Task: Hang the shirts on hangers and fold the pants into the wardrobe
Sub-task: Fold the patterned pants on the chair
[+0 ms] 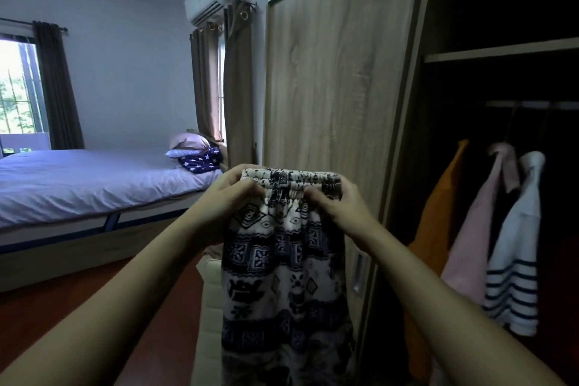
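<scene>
Your left hand (230, 197) and right hand (333, 202) each pinch the elastic waistband of the patterned pants (283, 263), which hang straight down before the wardrobe (329, 78) door. Inside the open section, an orange shirt (438, 216), a pink shirt (476, 229) and a striped shirt (517, 254) hang from the rail (532, 104). A bed (94, 185) stands at left.

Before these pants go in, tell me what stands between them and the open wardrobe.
Nothing visible does. The left hand and right hand hold the pants before the door panel; the open section lies right of it, shirts hanging inside.
</scene>
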Available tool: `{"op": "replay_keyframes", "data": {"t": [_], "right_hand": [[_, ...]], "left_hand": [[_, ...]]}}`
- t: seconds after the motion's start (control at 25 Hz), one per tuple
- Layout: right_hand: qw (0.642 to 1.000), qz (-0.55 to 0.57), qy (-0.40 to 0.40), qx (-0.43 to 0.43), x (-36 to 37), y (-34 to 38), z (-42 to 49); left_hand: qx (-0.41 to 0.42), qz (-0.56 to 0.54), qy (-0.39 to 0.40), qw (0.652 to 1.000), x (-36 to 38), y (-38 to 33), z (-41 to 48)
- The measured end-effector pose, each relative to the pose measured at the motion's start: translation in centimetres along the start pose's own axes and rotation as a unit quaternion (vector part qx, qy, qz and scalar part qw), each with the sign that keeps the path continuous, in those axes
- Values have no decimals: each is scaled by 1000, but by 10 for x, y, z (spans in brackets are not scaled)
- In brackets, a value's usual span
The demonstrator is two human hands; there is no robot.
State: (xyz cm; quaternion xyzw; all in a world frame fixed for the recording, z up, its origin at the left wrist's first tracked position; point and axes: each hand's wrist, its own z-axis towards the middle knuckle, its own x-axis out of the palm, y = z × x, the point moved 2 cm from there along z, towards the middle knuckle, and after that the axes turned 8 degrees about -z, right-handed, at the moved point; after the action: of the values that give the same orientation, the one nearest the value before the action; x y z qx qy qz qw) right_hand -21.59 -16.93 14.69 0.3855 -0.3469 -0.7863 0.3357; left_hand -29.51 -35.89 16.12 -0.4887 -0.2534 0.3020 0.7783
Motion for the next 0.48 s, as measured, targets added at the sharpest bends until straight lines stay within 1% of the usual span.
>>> {"op": "replay_keyframes", "data": {"t": [0.04,0.08,0.12,0.16,0.2,0.24,0.32,0.36,0.4,0.48], "right_hand": [[1000,-20,-11,-18,-2,3,1],[998,-53,-11,-41,-4,8,3],[994,-83,-3,-64,-4,12,5],[990,-113,1,-83,-5,16,7],[987,-127,-2,-96,-6,21,9],[987,-129,-9,-98,-8,26,11],[990,-109,-9,-95,-14,32,14],[991,-97,-4,-90,-16,33,14],[993,-84,3,-84,-19,33,13],[996,-51,20,-69,-29,30,8]], "left_hand": [[14,104,-5,994,-7,-5,1],[34,249,5,968,-13,-10,4],[46,375,24,925,-13,-15,7],[59,461,34,885,-9,-19,10],[73,500,24,863,-4,-24,13],[89,493,1,866,2,-29,16],[125,446,-23,886,11,-35,21],[131,438,-18,889,14,-37,23],[135,453,0,881,15,-37,25],[122,510,57,849,23,-36,25]]}}
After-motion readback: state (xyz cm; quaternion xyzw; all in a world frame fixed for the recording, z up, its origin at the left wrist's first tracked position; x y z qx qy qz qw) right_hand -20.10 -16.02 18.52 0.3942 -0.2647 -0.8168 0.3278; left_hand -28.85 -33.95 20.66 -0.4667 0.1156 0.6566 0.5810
